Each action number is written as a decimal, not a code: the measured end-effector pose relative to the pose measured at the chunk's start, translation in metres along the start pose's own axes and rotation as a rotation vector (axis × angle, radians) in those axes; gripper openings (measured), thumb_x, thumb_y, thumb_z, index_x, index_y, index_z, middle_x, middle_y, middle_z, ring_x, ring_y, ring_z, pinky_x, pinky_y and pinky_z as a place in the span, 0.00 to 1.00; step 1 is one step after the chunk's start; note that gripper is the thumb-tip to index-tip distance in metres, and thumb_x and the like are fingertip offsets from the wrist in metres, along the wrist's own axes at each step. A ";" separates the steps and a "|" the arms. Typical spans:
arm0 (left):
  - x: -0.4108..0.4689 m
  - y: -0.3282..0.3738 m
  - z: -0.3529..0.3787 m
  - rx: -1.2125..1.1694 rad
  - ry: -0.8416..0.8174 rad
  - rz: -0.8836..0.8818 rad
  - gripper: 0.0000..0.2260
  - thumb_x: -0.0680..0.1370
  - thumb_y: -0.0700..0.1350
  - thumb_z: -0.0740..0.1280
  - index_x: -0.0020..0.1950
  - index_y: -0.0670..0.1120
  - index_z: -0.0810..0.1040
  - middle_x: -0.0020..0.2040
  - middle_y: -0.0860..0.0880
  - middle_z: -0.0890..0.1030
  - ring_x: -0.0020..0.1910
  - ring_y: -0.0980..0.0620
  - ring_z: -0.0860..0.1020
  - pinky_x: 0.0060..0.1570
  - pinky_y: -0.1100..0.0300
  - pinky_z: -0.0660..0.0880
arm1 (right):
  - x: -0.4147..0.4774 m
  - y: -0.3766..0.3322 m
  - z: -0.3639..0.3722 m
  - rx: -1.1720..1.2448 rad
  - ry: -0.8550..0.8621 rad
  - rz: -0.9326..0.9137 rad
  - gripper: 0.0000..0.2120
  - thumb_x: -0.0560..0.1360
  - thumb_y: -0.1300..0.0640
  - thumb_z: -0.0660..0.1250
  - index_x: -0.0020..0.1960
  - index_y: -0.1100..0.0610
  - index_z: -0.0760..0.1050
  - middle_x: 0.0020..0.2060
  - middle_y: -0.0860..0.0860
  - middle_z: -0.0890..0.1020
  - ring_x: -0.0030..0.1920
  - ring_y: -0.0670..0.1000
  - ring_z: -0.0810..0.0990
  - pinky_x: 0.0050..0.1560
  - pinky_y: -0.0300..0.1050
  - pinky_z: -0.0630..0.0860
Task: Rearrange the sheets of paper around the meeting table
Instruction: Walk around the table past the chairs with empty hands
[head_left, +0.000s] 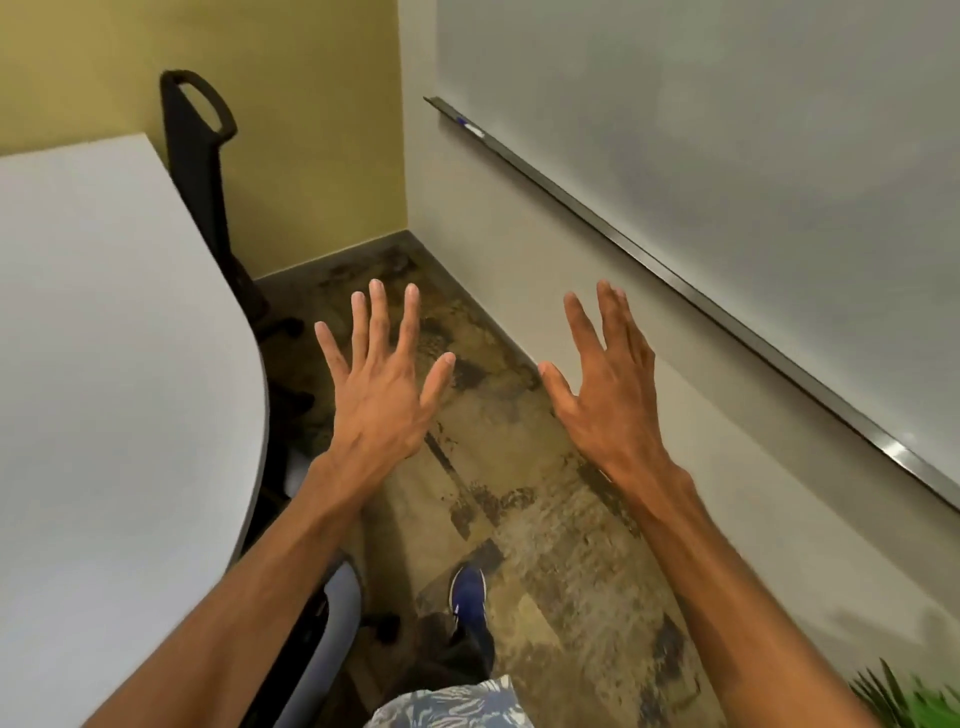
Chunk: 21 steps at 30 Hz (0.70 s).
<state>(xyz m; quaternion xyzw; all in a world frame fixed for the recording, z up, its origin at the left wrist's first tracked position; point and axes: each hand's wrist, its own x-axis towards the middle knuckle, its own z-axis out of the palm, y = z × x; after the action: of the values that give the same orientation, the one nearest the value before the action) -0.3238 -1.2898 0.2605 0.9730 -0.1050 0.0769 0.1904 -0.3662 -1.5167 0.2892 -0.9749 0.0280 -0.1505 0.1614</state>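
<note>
Both arms are stretched out in front of me over the floor. My left hand (382, 382) is spread flat, palm down, fingers wide apart, holding nothing. My right hand (608, 384) is likewise spread with nothing in it. The white meeting table (104, 364) fills the left side, its rounded edge just left of my left forearm. No sheet of paper shows on the visible part of the table or anywhere else in view.
A black chair (200, 156) stands at the table's far corner against the yellow wall. A grey chair (332, 613) sits under my left forearm. A whiteboard (727, 130) with a marker tray (623, 228) runs along the right wall. Patterned carpet (519, 493) lies between; a green plant (909, 701) is at bottom right.
</note>
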 end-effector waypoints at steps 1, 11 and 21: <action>0.015 -0.002 0.002 -0.010 0.001 -0.028 0.32 0.83 0.65 0.46 0.81 0.54 0.35 0.81 0.46 0.32 0.79 0.46 0.31 0.74 0.34 0.33 | 0.021 0.004 0.005 0.004 -0.010 -0.024 0.35 0.80 0.44 0.63 0.82 0.48 0.51 0.83 0.52 0.45 0.82 0.51 0.41 0.80 0.56 0.48; 0.128 -0.047 0.007 -0.019 0.076 -0.212 0.35 0.82 0.65 0.48 0.81 0.53 0.33 0.82 0.49 0.34 0.80 0.50 0.33 0.74 0.33 0.35 | 0.188 -0.017 0.064 0.123 -0.047 -0.244 0.35 0.79 0.47 0.67 0.81 0.51 0.56 0.82 0.55 0.53 0.82 0.55 0.49 0.76 0.50 0.50; 0.199 -0.121 -0.011 0.011 0.232 -0.480 0.36 0.81 0.67 0.48 0.80 0.55 0.33 0.81 0.52 0.32 0.79 0.53 0.32 0.78 0.44 0.34 | 0.321 -0.108 0.139 0.260 -0.146 -0.559 0.36 0.78 0.47 0.67 0.81 0.51 0.56 0.82 0.54 0.53 0.82 0.54 0.50 0.74 0.52 0.53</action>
<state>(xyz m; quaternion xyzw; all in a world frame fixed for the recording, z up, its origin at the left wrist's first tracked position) -0.1047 -1.2108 0.2651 0.9558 0.1516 0.1413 0.2087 -0.0176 -1.4050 0.2902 -0.9243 -0.2724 -0.1208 0.2385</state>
